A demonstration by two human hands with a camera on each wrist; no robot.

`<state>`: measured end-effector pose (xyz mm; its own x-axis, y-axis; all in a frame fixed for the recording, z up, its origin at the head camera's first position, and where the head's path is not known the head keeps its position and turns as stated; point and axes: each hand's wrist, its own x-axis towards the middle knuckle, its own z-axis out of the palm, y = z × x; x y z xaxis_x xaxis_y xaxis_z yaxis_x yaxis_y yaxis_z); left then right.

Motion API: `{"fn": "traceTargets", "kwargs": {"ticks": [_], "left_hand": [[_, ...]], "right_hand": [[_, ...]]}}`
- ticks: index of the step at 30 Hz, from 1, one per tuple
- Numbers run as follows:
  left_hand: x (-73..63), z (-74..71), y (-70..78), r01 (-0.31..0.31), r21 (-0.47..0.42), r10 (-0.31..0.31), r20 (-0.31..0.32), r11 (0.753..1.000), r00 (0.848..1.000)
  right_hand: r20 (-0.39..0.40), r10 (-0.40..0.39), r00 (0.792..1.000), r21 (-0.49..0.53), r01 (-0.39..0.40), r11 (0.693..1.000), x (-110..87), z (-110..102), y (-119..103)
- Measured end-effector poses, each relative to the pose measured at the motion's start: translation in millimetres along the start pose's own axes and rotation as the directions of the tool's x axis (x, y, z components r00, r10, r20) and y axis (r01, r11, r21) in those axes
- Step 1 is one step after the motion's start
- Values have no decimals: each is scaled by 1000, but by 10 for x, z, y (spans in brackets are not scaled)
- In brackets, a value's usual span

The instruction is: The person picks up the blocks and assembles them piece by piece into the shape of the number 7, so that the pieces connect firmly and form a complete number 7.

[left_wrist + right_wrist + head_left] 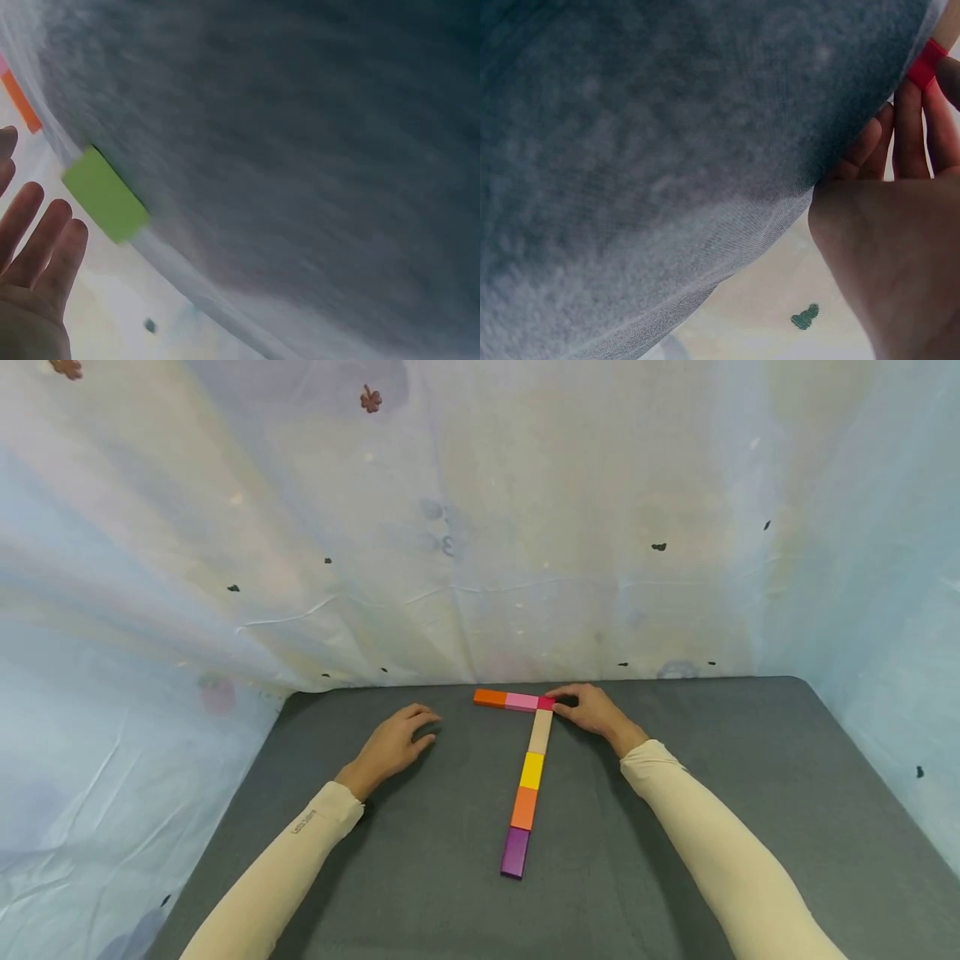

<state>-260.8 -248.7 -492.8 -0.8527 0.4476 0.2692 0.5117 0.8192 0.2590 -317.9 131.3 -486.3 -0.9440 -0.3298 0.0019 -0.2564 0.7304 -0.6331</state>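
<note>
My right hand (596, 710) pinches a red block (546, 702) between thumb and fingertips, at the corner where two lines of blocks meet. In the right wrist view the red block (927, 64) shows between those fingers. Left of it lie a pink block (521, 702) and a dark orange block (490, 697). A beige block (540, 732), a yellow block (532, 771), an orange block (524, 808) and a purple block (515, 852) run toward me. My left hand (388, 750) hovers with fingers extended. A green block (106, 195) shows beyond its fingertips, hidden in the head view.
The dark grey tabletop (420, 877) ends at a back edge just behind the row of blocks. A pale patterned curtain (525, 527) hangs behind the table and along both sides.
</note>
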Motion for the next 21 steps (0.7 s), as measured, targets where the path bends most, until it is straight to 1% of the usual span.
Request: {"fn": "traceTargets", "kwargs": {"ticks": [5, 10, 15, 21], "left_hand": [[-141, -66, -106, 39, -6, -40, -8, 999, 999], [-246, -116, -197, 40, -1, -40, -16, 999, 999], [-308, -171, -243, 43, -2, -43, -11, 999, 999], [-340, -191, -291, 63, -3, -63, 26, 998, 998]], "right_hand": [[3, 3, 1000, 2, -3, 1000, 2, -4, -1], [-1, 2, 1000, 10, -2, 1000, -1, -20, -4], [-5, -3, 1000, 16, 3, 1000, -11, -39, 8], [3, -1, 1000, 5, 1, 1000, -20, -53, 15]]}}
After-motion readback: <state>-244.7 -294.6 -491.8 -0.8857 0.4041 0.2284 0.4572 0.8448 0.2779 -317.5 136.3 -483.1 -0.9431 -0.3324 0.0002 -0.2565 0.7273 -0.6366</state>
